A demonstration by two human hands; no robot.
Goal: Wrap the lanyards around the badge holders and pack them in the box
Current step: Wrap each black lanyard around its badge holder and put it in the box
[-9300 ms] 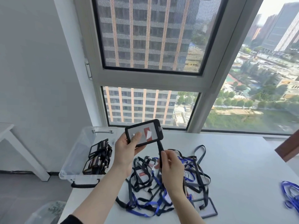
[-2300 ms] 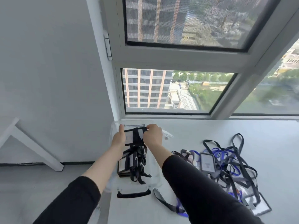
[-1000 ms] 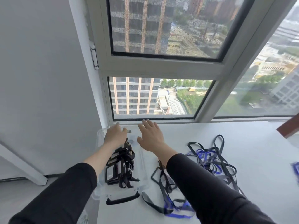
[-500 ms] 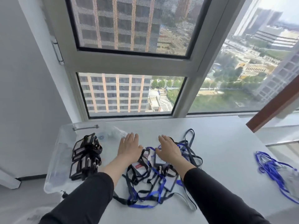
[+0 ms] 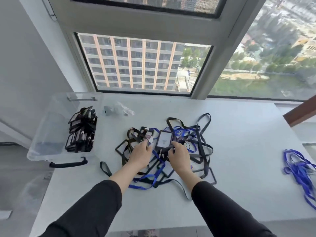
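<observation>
The left hand (image 5: 139,155) is being laid palm-down, fingers loosely bent, on the tangled pile of black and blue lanyards (image 5: 196,144) at the middle of the white table (image 5: 239,142). The right hand (image 5: 179,157) is being set with bent fingers against the lower edge of a black-framed clear badge holder (image 5: 164,140) atop the pile; a pinch cannot be told. Wrapped black badge holders (image 5: 82,130) are being kept in the clear plastic box (image 5: 49,120) at the table's left edge.

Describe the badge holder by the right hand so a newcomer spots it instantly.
On the white table, find the tangled lanyard pile right of the clear box. On top, just beyond the right hand, sits a black-framed badge holder. Unlike its half-buried neighbours, its white card shows whole.
</observation>
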